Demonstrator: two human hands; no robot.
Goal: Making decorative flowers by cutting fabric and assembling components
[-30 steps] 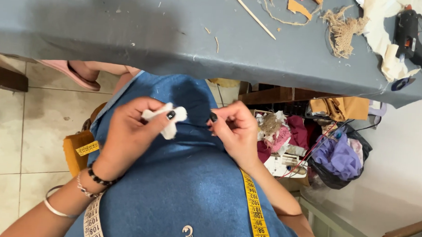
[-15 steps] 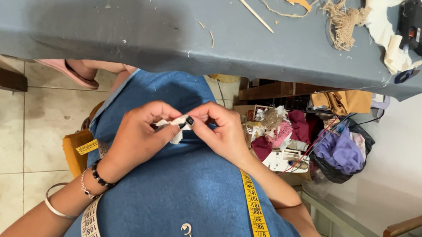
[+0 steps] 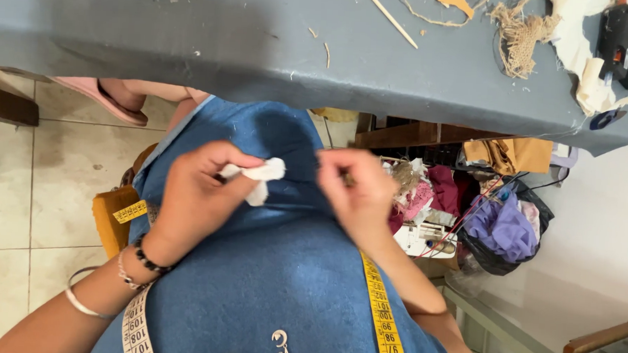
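Note:
My left hand (image 3: 197, 192) pinches a small crumpled piece of white fabric (image 3: 261, 178) above my lap, over my blue denim dress (image 3: 274, 281). Just to the right, my right hand (image 3: 355, 192) has its fingers curled together a short gap away from the fabric; whether it pinches something tiny I cannot tell. A yellow measuring tape (image 3: 382, 317) hangs around my neck and down both sides of the dress.
A grey-blue table (image 3: 263, 47) spans the top, with a wooden stick (image 3: 390, 17), jute fibre scraps (image 3: 521, 34), white cloth pieces (image 3: 587, 54) and a black glue gun (image 3: 620, 41). Below right lie piles of coloured fabric scraps (image 3: 495, 223). Tiled floor at left.
Both hands came together on the white fabric half a second ago. Now they have parted, the fabric staying in my left hand and my right hand drawn off to the right.

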